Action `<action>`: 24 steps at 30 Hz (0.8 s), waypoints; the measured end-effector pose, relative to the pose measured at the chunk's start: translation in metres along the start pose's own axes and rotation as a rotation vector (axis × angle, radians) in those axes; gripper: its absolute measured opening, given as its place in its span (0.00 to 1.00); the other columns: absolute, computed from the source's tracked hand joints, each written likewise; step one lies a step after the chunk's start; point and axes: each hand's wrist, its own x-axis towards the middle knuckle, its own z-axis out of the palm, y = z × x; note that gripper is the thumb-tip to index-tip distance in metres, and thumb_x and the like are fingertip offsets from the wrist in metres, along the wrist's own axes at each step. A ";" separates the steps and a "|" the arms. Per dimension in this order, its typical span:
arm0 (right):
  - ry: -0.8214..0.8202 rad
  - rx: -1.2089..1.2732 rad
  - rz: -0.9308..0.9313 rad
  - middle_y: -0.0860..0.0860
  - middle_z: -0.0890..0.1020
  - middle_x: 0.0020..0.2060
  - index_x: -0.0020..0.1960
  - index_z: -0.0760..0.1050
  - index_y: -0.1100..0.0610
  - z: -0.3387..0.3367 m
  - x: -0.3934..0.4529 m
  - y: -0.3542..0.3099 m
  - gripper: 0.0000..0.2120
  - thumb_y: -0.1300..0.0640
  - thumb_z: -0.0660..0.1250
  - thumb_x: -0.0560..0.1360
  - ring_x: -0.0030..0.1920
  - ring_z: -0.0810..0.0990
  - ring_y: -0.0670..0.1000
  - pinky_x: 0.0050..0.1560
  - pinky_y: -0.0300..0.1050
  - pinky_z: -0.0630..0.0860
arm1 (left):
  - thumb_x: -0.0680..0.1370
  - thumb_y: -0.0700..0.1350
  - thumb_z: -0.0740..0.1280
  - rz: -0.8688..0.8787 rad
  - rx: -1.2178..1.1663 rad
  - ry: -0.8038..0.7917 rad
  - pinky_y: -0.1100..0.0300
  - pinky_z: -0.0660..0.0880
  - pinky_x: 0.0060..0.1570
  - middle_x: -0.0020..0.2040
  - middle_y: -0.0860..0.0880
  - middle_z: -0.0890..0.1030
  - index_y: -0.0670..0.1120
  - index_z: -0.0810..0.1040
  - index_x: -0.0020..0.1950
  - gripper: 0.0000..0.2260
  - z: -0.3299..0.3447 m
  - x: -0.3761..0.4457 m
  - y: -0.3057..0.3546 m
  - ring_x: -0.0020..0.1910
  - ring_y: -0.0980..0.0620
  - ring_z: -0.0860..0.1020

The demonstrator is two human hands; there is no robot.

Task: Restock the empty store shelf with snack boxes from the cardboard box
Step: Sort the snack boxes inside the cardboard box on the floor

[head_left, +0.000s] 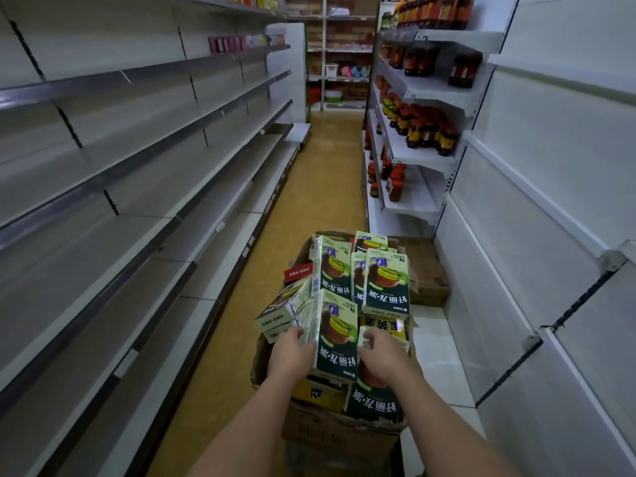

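Note:
A worn cardboard box (330, 432) stands in the aisle below me, heaped with green-and-white snack boxes. My left hand (290, 351) and my right hand (382, 356) grip the two sides of one upright snack box (335, 335) above the pile. More of the same boxes (385, 284) stand behind it, and a yellow box (383, 327) lies under them. The bare grey shelves (144, 187) run along the left side of the aisle.
Shelves with dark sauce bottles (425, 130) line the right side further on. A flat cardboard carton (426, 270) lies on the low right shelf beside the box. White shelf panels (537, 235) stand close on my right. The yellow floor (320, 173) leads to more racks at the back.

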 end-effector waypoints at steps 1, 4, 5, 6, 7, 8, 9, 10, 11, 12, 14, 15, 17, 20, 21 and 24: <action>-0.004 0.013 0.008 0.52 0.75 0.64 0.70 0.67 0.55 0.003 0.006 -0.002 0.20 0.54 0.62 0.79 0.62 0.75 0.53 0.57 0.45 0.71 | 0.79 0.48 0.64 -0.007 -0.001 -0.011 0.51 0.80 0.50 0.62 0.47 0.76 0.45 0.70 0.69 0.19 0.002 0.006 0.000 0.50 0.50 0.79; -0.008 0.022 0.031 0.52 0.76 0.62 0.68 0.68 0.56 0.008 0.018 -0.006 0.19 0.55 0.63 0.78 0.60 0.76 0.53 0.55 0.45 0.72 | 0.79 0.50 0.64 -0.014 0.016 -0.037 0.54 0.78 0.51 0.62 0.46 0.76 0.44 0.71 0.68 0.19 0.010 0.022 0.000 0.52 0.50 0.78; -0.007 0.026 0.038 0.52 0.76 0.62 0.68 0.68 0.55 0.009 0.022 -0.007 0.19 0.55 0.63 0.78 0.59 0.76 0.52 0.54 0.44 0.72 | 0.79 0.52 0.64 -0.008 0.027 -0.038 0.55 0.77 0.50 0.62 0.46 0.76 0.44 0.72 0.67 0.19 0.014 0.027 0.000 0.53 0.50 0.77; -0.008 0.033 0.043 0.51 0.77 0.61 0.68 0.68 0.55 0.011 0.027 -0.008 0.19 0.55 0.63 0.78 0.59 0.76 0.52 0.53 0.44 0.72 | 0.78 0.54 0.64 -0.004 0.037 -0.035 0.54 0.77 0.52 0.62 0.46 0.75 0.45 0.72 0.67 0.20 0.017 0.031 0.000 0.55 0.49 0.76; -0.010 0.040 0.046 0.51 0.77 0.61 0.67 0.68 0.55 0.013 0.030 -0.008 0.19 0.55 0.64 0.77 0.58 0.76 0.52 0.54 0.44 0.72 | 0.77 0.56 0.65 -0.009 0.048 -0.031 0.52 0.76 0.55 0.63 0.46 0.74 0.45 0.72 0.67 0.22 0.020 0.034 -0.001 0.59 0.48 0.74; -0.018 0.042 0.048 0.51 0.77 0.60 0.67 0.69 0.55 0.016 0.033 -0.008 0.19 0.55 0.64 0.77 0.57 0.76 0.52 0.54 0.45 0.73 | 0.77 0.57 0.65 -0.019 0.068 -0.029 0.50 0.75 0.58 0.65 0.46 0.72 0.46 0.71 0.68 0.24 0.023 0.036 0.000 0.62 0.47 0.72; -0.029 0.042 0.047 0.52 0.77 0.60 0.66 0.69 0.54 0.019 0.034 -0.008 0.19 0.54 0.65 0.77 0.57 0.76 0.52 0.56 0.45 0.74 | 0.76 0.58 0.65 -0.020 0.095 -0.024 0.50 0.73 0.60 0.67 0.46 0.70 0.46 0.69 0.69 0.26 0.025 0.036 0.001 0.65 0.46 0.69; -0.043 0.037 0.049 0.52 0.76 0.62 0.66 0.69 0.54 0.022 0.035 -0.007 0.19 0.54 0.65 0.76 0.58 0.76 0.52 0.58 0.46 0.74 | 0.76 0.59 0.65 -0.022 0.123 -0.025 0.50 0.72 0.61 0.69 0.46 0.67 0.47 0.67 0.71 0.27 0.027 0.036 0.003 0.68 0.45 0.66; -0.055 0.029 0.052 0.53 0.74 0.64 0.68 0.68 0.54 0.024 0.036 -0.007 0.21 0.53 0.65 0.76 0.61 0.75 0.53 0.60 0.46 0.73 | 0.76 0.58 0.65 -0.023 0.140 -0.024 0.50 0.70 0.62 0.71 0.45 0.64 0.47 0.66 0.72 0.28 0.029 0.035 0.004 0.70 0.45 0.63; -0.069 0.016 0.056 0.53 0.71 0.67 0.70 0.66 0.54 0.025 0.037 -0.008 0.23 0.53 0.65 0.77 0.64 0.73 0.54 0.62 0.47 0.71 | 0.76 0.58 0.65 -0.021 0.142 -0.021 0.49 0.69 0.63 0.73 0.45 0.62 0.48 0.64 0.73 0.29 0.031 0.034 0.006 0.72 0.44 0.60; -0.091 -0.009 0.047 0.55 0.67 0.70 0.72 0.64 0.54 0.027 0.038 -0.009 0.25 0.52 0.64 0.77 0.66 0.71 0.55 0.64 0.48 0.70 | 0.76 0.56 0.67 -0.025 0.114 -0.012 0.46 0.67 0.66 0.75 0.45 0.58 0.50 0.61 0.75 0.31 0.034 0.033 0.008 0.75 0.44 0.55; -0.102 -0.020 0.038 0.55 0.65 0.70 0.72 0.63 0.53 0.028 0.040 -0.008 0.25 0.51 0.63 0.77 0.65 0.71 0.55 0.64 0.49 0.71 | 0.76 0.56 0.67 -0.023 0.107 -0.004 0.45 0.66 0.68 0.75 0.45 0.57 0.51 0.60 0.76 0.31 0.036 0.032 0.009 0.75 0.44 0.54; -0.134 -0.030 0.022 0.56 0.62 0.70 0.72 0.63 0.53 0.028 0.041 -0.008 0.25 0.51 0.62 0.78 0.63 0.73 0.56 0.63 0.49 0.72 | 0.75 0.54 0.68 -0.003 0.131 0.021 0.45 0.66 0.68 0.74 0.46 0.59 0.53 0.59 0.76 0.32 0.039 0.028 0.011 0.74 0.44 0.55; -0.162 -0.044 0.004 0.56 0.63 0.70 0.73 0.63 0.54 0.024 0.041 -0.007 0.25 0.51 0.62 0.78 0.65 0.71 0.56 0.65 0.48 0.69 | 0.77 0.50 0.68 0.028 0.123 0.052 0.50 0.67 0.67 0.73 0.48 0.64 0.53 0.58 0.76 0.31 0.042 0.022 0.015 0.73 0.46 0.60; -0.169 -0.046 -0.004 0.56 0.65 0.69 0.72 0.64 0.54 0.022 0.041 -0.007 0.24 0.51 0.63 0.78 0.65 0.71 0.56 0.64 0.47 0.69 | 0.77 0.48 0.68 0.030 0.082 0.056 0.52 0.67 0.66 0.72 0.48 0.66 0.52 0.58 0.76 0.30 0.043 0.020 0.017 0.72 0.47 0.63; -0.188 -0.038 -0.043 0.54 0.71 0.64 0.67 0.69 0.53 0.016 0.041 -0.006 0.22 0.50 0.66 0.75 0.61 0.74 0.55 0.63 0.48 0.71 | 0.77 0.45 0.67 -0.004 0.028 0.095 0.52 0.72 0.60 0.69 0.50 0.71 0.50 0.62 0.74 0.27 0.044 0.016 0.024 0.66 0.48 0.71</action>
